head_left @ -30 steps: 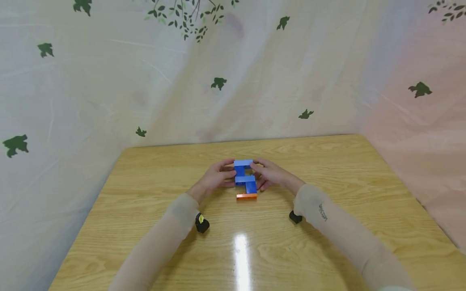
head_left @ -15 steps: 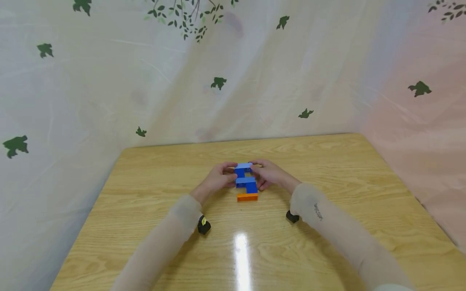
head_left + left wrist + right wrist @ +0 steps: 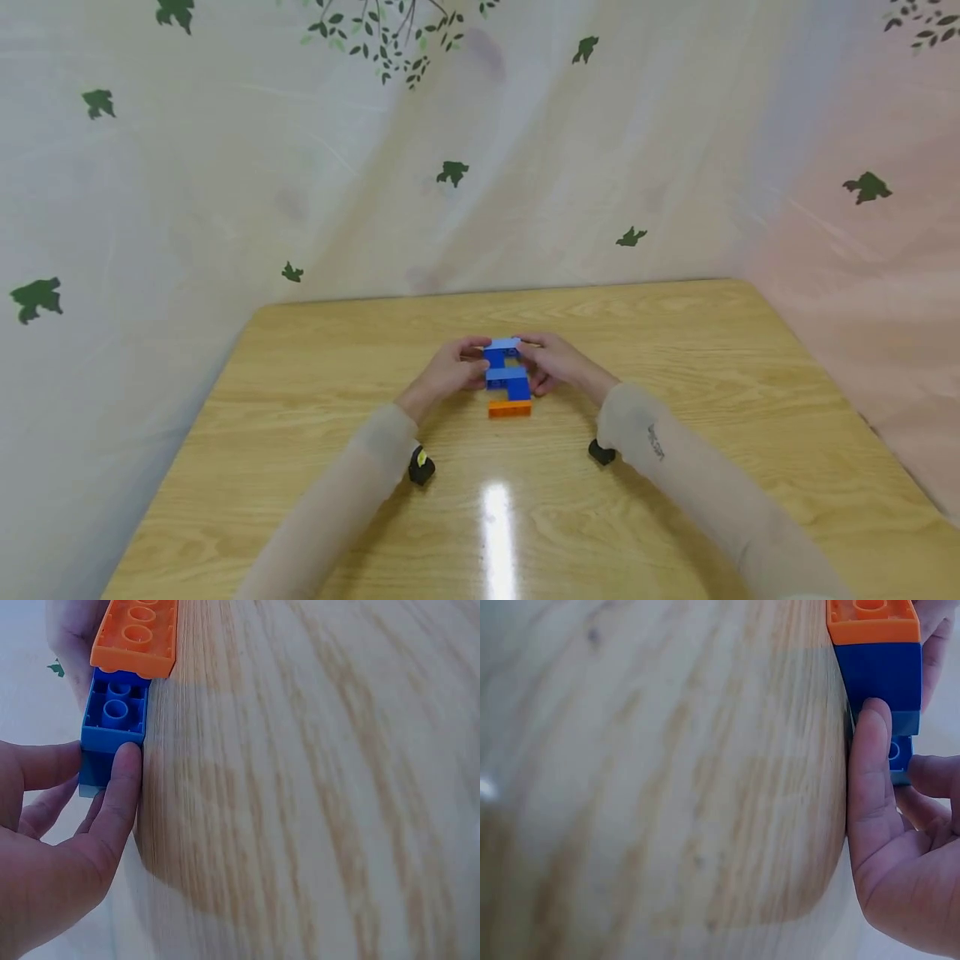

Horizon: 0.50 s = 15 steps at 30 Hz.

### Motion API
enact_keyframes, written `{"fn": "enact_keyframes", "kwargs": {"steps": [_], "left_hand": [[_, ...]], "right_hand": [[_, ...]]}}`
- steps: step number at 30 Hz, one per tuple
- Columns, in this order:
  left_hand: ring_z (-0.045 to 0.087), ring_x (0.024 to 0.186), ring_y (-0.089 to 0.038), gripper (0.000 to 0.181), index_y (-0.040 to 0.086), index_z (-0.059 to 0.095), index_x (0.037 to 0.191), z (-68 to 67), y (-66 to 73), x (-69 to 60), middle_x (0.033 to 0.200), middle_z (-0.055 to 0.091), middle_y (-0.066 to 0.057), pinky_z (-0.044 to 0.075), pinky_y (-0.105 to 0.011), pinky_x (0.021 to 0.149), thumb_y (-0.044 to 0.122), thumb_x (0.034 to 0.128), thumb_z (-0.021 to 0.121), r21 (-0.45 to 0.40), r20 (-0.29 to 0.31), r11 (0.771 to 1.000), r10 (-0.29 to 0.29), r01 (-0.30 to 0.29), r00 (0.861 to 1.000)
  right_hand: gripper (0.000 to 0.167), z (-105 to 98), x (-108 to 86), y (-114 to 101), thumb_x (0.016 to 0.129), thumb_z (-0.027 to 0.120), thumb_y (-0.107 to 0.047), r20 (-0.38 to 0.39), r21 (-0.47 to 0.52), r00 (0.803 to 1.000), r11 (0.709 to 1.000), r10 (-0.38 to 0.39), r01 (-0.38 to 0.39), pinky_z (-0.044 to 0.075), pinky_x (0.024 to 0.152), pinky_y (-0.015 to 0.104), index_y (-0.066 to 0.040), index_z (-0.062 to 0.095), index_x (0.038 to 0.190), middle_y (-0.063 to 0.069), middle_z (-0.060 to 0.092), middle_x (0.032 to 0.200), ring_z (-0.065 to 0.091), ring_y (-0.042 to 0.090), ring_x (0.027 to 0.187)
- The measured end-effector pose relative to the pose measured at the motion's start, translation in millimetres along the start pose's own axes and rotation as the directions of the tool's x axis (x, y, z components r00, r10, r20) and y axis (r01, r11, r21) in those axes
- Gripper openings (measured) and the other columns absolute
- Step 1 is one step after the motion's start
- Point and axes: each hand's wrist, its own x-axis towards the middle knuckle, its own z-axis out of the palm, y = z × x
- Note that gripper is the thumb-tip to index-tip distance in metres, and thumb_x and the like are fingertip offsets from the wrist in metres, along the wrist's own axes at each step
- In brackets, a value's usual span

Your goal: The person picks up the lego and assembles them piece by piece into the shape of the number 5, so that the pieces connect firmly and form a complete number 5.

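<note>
Near the middle of the table lies a zigzag of joined toy building bricks: several blue bricks point(image 3: 506, 375) with an orange brick point(image 3: 510, 409) at the near end. My left hand point(image 3: 446, 371) grips its left side, fingers and thumb against a blue brick point(image 3: 112, 739) in the left wrist view. From the other side my right hand point(image 3: 557, 360) holds the far part. In the right wrist view, one finger of it lies along a dark blue brick point(image 3: 885, 675) beside the table. The hollow undersides of the orange brick point(image 3: 135, 634) and a blue brick face the left wrist camera.
The wooden table point(image 3: 337, 350) reaches back to a pale cloth backdrop point(image 3: 360, 208) printed with birds and leaves. Black wrist devices point(image 3: 422, 467) hang under both sleeves, close to the tabletop. A bright light reflection lies on the near tabletop.
The brick assembly has shifted slightly toward me and tipped, so more of the orange brick's front shows. Both hands moved along with it, still holding. Little differs over the last half second.
</note>
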Motion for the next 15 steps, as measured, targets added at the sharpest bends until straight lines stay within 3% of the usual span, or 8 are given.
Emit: {"fn": "enact_keyframes", "kwargs": {"steps": [7, 10, 12, 13, 15], "left_hand": [[0.065, 0.108, -0.031, 0.034, 0.003, 0.059, 0.135, -2.4, 0.5, 3.1, 0.13, 0.059, -0.019, 0.06, -0.037, 0.084, 0.005, 0.1017, 0.06, 0.044, 0.005, 0.998, 0.055, -0.055, 0.998], [0.065, 0.109, -0.03, 0.031, 0.004, 0.061, 0.132, -9.3, 3.5, 0.6, 0.13, 0.06, -0.016, 0.059, -0.038, 0.085, 0.008, 0.1009, 0.062, 0.171, 0.002, 0.98, 0.108, -0.107, 0.994], [0.063, 0.114, -0.031, 0.032, 0.005, 0.061, 0.133, -19.4, 7.4, -2.4, 0.133, 0.059, -0.015, 0.056, -0.041, 0.091, 0.013, 0.1018, 0.062, 0.332, 0.012, 0.929, 0.172, -0.166, 0.985], [0.061, 0.116, -0.032, 0.033, 0.006, 0.061, 0.134, -26.0, 10.8, -4.0, 0.135, 0.058, -0.016, 0.054, -0.044, 0.094, 0.015, 0.1022, 0.062, 0.428, 0.02, 0.882, 0.211, -0.199, 0.977], [0.058, 0.121, -0.034, 0.034, 0.006, 0.061, 0.135, -42.7, 17.4, -6.6, 0.138, 0.055, -0.017, 0.05, -0.048, 0.1, 0.019, 0.1038, 0.06, 0.599, 0.031, 0.761, 0.288, -0.248, 0.957]], "right_hand": [[0.048, -4.4, -0.1, -5.7, 0.111, 0.042, -0.03, -0.021, -0.002, 1.0, 1.0, 0.01, -0.011, 0.062, 0.062, 0.038, -0.009, 0.039, 0.155, 0.017, 0.064, 0.107, 0.067, 0.023, 0.068], [0.046, -10.2, -4.0, -11.3, 0.111, 0.041, -0.033, -0.037, -0.056, 0.999, 0.998, -0.012, 0.009, 0.062, 0.065, 0.039, -0.007, 0.045, 0.149, 0.017, 0.064, 0.108, 0.068, 0.025, 0.073], [0.047, -17.9, -8.1, -16.3, 0.111, 0.04, -0.036, -0.052, -0.145, 0.997, 0.988, -0.062, 0.054, 0.062, 0.069, 0.04, -0.004, 0.049, 0.144, 0.018, 0.065, 0.111, 0.068, 0.029, 0.08], [0.048, -22.9, -10.2, -19.3, 0.111, 0.039, -0.036, -0.058, -0.206, 0.994, 0.975, -0.097, 0.083, 0.062, 0.073, 0.041, -0.003, 0.051, 0.143, 0.019, 0.065, 0.113, 0.068, 0.031, 0.086], [0.049, -34.7, -14.9, -25.3, 0.112, 0.036, -0.037, -0.064, -0.354, 0.982, 0.924, -0.179, 0.145, 0.059, 0.084, 0.045, -0.001, 0.052, 0.142, 0.02, 0.065, 0.121, 0.067, 0.034, 0.1]]}}
